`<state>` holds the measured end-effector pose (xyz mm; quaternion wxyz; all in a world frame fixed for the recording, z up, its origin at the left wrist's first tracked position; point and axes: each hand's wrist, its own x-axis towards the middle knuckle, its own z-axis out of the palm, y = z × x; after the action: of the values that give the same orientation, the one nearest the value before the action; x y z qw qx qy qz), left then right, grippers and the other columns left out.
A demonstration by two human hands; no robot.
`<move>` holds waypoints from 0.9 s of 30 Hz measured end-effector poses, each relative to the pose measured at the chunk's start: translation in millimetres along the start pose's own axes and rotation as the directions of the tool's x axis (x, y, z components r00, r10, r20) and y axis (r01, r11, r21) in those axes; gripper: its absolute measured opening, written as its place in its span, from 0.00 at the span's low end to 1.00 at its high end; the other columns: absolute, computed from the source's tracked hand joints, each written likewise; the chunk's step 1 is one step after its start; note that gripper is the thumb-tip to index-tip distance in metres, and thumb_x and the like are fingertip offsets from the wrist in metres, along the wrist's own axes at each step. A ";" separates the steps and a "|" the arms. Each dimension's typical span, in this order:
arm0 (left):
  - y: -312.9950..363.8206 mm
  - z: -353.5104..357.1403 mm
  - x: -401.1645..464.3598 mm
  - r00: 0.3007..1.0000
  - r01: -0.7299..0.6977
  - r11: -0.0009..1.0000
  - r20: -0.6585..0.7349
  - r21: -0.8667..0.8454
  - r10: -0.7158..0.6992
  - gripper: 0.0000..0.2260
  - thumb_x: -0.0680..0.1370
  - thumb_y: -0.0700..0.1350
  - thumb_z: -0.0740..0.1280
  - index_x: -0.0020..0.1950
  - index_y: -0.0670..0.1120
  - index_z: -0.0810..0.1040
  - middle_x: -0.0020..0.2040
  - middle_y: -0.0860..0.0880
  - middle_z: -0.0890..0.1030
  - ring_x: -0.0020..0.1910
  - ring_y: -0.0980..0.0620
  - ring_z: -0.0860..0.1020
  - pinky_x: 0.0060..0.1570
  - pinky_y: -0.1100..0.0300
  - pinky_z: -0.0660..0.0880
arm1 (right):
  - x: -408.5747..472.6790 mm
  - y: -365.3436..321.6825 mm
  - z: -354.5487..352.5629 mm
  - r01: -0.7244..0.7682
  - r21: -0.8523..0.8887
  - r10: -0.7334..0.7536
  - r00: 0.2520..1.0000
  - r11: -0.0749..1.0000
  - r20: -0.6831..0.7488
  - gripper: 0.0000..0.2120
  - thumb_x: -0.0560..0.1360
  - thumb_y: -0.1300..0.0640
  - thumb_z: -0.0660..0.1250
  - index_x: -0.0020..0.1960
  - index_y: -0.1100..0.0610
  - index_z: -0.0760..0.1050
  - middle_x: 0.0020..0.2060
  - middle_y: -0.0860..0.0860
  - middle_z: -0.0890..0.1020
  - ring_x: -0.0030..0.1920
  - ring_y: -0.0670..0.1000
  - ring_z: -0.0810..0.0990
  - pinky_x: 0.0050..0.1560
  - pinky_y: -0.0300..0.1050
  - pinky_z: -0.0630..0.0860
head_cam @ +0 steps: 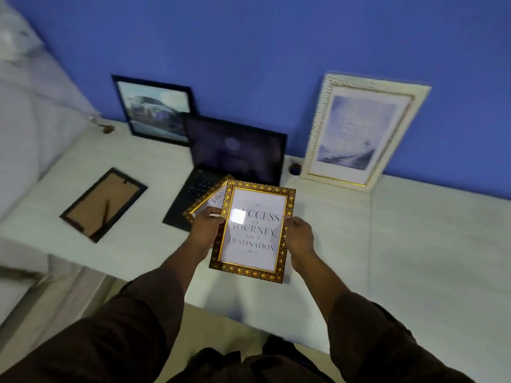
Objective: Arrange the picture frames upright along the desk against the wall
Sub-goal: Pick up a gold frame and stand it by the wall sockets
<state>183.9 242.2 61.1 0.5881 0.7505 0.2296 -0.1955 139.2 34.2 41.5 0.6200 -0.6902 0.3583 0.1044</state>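
A gold-patterned frame (pixel 255 232) with a printed quote is held above the white desk (pixel 414 244), facing me. My left hand (pixel 206 226) grips its left edge and my right hand (pixel 300 236) its right edge. A second gold frame (pixel 206 201) lies partly hidden behind my left hand, on the laptop's keyboard. A black frame with a car picture (pixel 154 109) leans upright against the blue wall at the back left. A large white frame (pixel 359 131) leans against the wall at the right. A dark frame (pixel 103 204) lies face down on the desk's left part.
An open black laptop (pixel 235 156) stands in the desk's middle, in front of the wall. A round cable hole (pixel 295 169) sits between the laptop and the white frame. Pale bedding (pixel 25 120) borders the desk on the left.
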 end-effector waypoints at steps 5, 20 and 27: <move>-7.3 -122.8 -10.0 0.987 -0.086 0.990 -0.141 -0.110 0.070 0.05 0.81 0.37 0.63 0.53 0.43 0.78 0.45 0.42 0.83 0.41 0.47 0.79 0.41 0.55 0.74 | -20.0 -39.2 109.1 0.129 -0.053 -0.120 0.982 0.990 0.143 0.17 0.75 0.41 0.63 0.50 0.51 0.83 0.46 0.50 0.88 0.48 0.55 0.86 0.54 0.57 0.83; -43.3 -428.5 -59.7 0.897 -0.276 0.932 -0.410 -0.233 0.163 0.09 0.79 0.35 0.65 0.53 0.46 0.79 0.44 0.43 0.80 0.44 0.44 0.80 0.44 0.51 0.77 | -149.2 -115.2 381.4 0.373 -0.079 -0.306 0.849 0.924 0.430 0.18 0.81 0.47 0.63 0.47 0.61 0.81 0.44 0.56 0.88 0.45 0.57 0.85 0.50 0.51 0.80; -38.8 -501.4 -55.4 0.849 -0.317 0.922 -0.499 -0.222 0.171 0.08 0.79 0.35 0.66 0.53 0.46 0.80 0.44 0.43 0.81 0.44 0.45 0.80 0.48 0.49 0.74 | -171.1 -150.6 454.7 0.465 -0.123 -0.352 0.796 0.877 0.493 0.18 0.81 0.45 0.62 0.48 0.57 0.82 0.44 0.55 0.87 0.45 0.59 0.85 0.47 0.53 0.81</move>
<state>128.0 731.3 177.8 0.6404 0.7017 0.2935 0.1062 246.2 516.0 164.5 0.6067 -0.7764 0.0290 0.1682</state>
